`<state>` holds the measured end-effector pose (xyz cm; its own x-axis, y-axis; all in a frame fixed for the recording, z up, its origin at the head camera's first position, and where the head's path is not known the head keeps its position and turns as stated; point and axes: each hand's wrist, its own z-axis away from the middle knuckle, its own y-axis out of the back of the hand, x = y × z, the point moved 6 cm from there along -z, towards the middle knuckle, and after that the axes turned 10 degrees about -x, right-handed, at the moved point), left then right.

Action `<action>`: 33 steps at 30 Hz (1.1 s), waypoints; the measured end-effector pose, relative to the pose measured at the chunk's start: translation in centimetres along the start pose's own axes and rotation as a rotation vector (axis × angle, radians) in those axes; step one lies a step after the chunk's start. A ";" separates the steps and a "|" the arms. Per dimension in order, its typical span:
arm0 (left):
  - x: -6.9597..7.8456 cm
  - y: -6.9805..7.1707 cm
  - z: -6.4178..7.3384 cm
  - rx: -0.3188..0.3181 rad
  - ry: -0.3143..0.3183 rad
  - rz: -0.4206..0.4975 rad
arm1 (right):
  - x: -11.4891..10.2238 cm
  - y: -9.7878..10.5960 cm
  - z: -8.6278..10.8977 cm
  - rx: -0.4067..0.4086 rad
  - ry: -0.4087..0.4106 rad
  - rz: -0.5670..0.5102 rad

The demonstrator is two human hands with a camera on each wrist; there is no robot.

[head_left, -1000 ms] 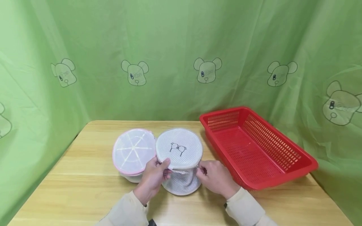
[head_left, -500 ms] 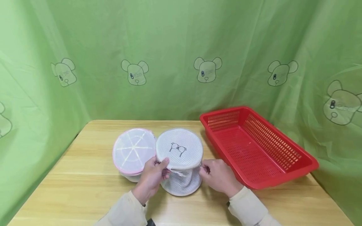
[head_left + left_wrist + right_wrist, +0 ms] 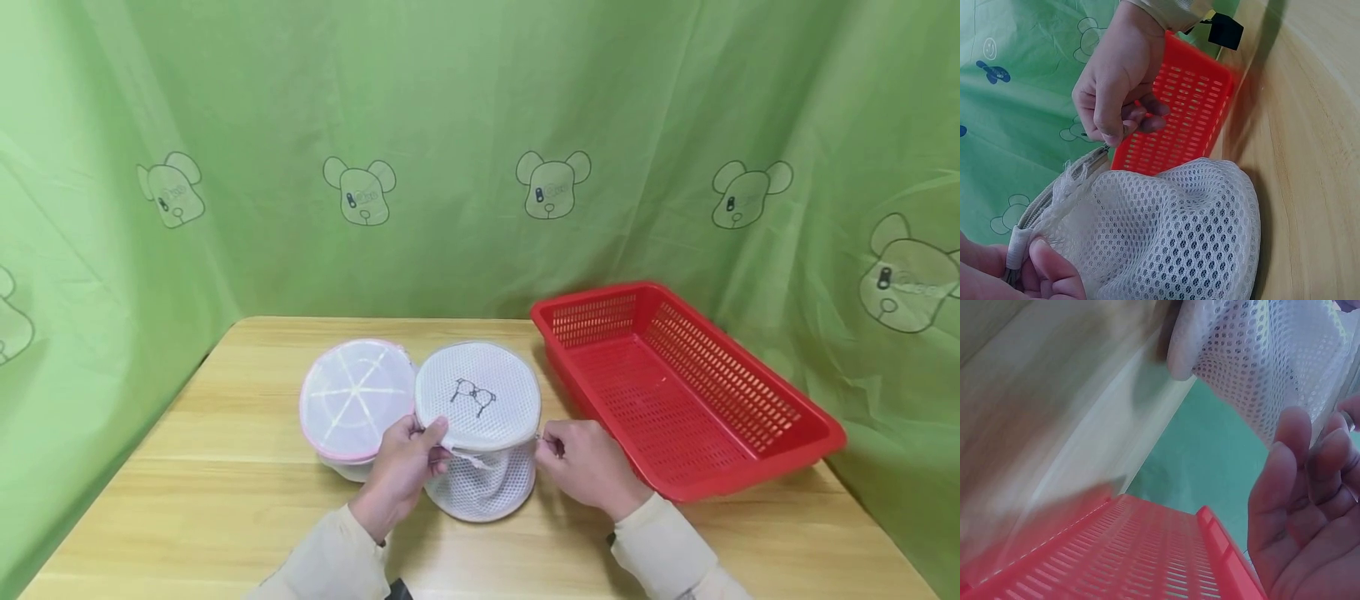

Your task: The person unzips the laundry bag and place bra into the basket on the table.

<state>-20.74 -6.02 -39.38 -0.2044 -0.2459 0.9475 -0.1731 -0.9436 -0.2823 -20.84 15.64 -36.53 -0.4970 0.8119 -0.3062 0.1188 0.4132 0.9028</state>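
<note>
A white cylindrical mesh laundry bag (image 3: 512, 375) with a bow-like drawing on its round top stands in front of me. My left hand (image 3: 397, 475) grips its top rim at the near left, thumb on top, beside a fabric tab (image 3: 1018, 247) at the end of the zipper (image 3: 1040, 203). Frayed white threads (image 3: 1063, 199) hang there. At the rim's right side my right hand (image 3: 588, 467) pinches the zipper pull, which its fingers mostly hide. The mesh wall below sags in folds. Left of it stands a second laundry bag (image 3: 360, 387), pink-rimmed, with white spokes on its top.
A red plastic basket (image 3: 675, 400) with slotted walls stands close to the right of my right hand. All of it rests on a wooden table (image 3: 202, 467). A green curtain (image 3: 450, 83) with bear-head prints hangs behind and at both sides.
My right hand has moved a little to the right along the rim with the zipper pull. My left hand keeps its grip, and a strand of white threads now hangs more freely beside it.
</note>
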 end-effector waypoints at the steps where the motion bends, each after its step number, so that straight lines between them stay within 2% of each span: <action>1: 0.0 0.0 0.0 0.001 -0.001 0.001 | 0.0 0.0 0.0 0.000 -0.001 0.001; 8: 0.0 0.1 0.1 0.013 -0.001 0.011 | 0.1 0.3 0.0 0.015 0.010 -0.001; 14: 0.0 -0.1 -0.1 0.013 -0.002 0.029 | 0.0 0.0 0.0 -0.044 0.000 -0.024; 18: 0.2 -0.4 -0.2 0.019 -0.043 0.085 | -0.3 -0.1 0.0 -0.058 0.019 -0.047; 22: 0.3 -0.5 -0.1 0.046 -0.113 0.168 | -0.6 0.0 0.1 -0.057 0.035 -0.068; 24: 0.3 -0.4 0.1 0.082 -0.143 0.159 | -0.8 0.0 0.0 -0.060 0.044 -0.080; 27: 0.1 -0.4 0.2 0.143 -0.152 0.091 | -1.2 -0.1 0.0 -0.073 0.057 -0.103; 30: -0.3 -0.4 0.2 0.183 -0.121 0.049 | -1.5 -0.2 -0.1 -0.084 0.067 -0.117; 33: -0.6 -0.7 0.1 0.173 -0.083 0.041 | -1.8 -0.3 -0.1 -0.092 0.081 -0.125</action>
<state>-20.36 -5.24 -39.75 -0.1261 -0.2954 0.9470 0.0029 -0.9547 -0.2974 -20.06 13.98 -36.19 -0.5708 0.7195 -0.3955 -0.0257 0.4658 0.8845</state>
